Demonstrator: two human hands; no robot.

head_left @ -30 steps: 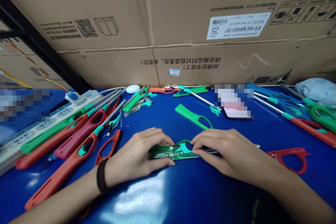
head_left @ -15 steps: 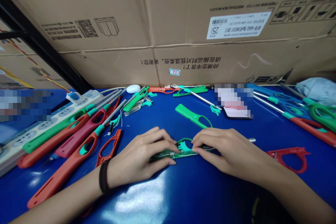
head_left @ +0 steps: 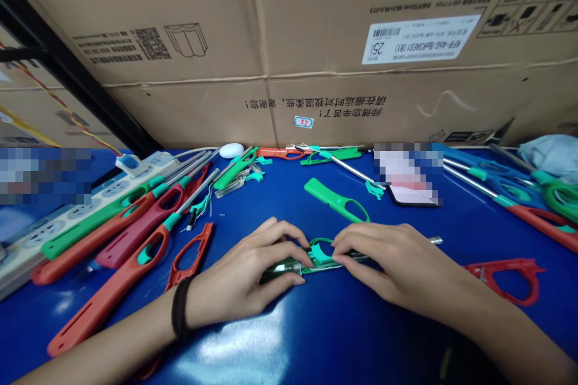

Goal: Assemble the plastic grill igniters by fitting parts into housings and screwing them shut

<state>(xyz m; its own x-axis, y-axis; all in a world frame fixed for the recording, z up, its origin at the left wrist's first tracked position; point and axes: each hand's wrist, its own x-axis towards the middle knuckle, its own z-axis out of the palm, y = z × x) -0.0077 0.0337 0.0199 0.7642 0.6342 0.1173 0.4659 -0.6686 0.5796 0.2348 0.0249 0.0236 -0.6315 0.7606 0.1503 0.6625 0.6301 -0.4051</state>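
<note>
reading the clock from between the hands: at twelve, beyond the blue bench (head_left: 271,201), a cardboard box (head_left: 316,24) printed upside down with "师傅您辛苦了!" and "请在搬运时对我温柔些,谢谢您!". at one, on a white label (head_left: 422,40), also inverted, "kfr-46g/bpr3aes1 (b1)" and "25" beside a barcode. at twelve, low on the cardboard, a small blue-edged sticker (head_left: 303,122) with what looks like a red "33". between ten and eleven, a qr code (head_left: 152,43).

at the dial's centre, on or just above the bench, an opened green shell (head_left: 321,267) of a lighter, with a turquoise trigger (head_left: 320,252) by its finger loop and a metal barrel (head_left: 436,240) running out beyond the right hand (head_left: 383,258) toward three. clamped at the nine o'clock end by the left hand (head_left: 246,274), thumb on the near side; pinched at the trigger between right thumb and forefinger. not touching, hand to hand.

inside the shell, partly covered by left fingers, a clear tank (head_left: 288,267); cannot tell how full. at ten, clear parts (head_left: 232,188) in a small pile. between nine and ten, a white power strip (head_left: 81,209) with a plug (head_left: 129,163) in it. toward nine, lighters (head_left: 112,289) in orange, red and green. at twelve, a loose green half (head_left: 327,194); at two, a phone (head_left: 418,186); at three, a red half (head_left: 506,265).
</note>
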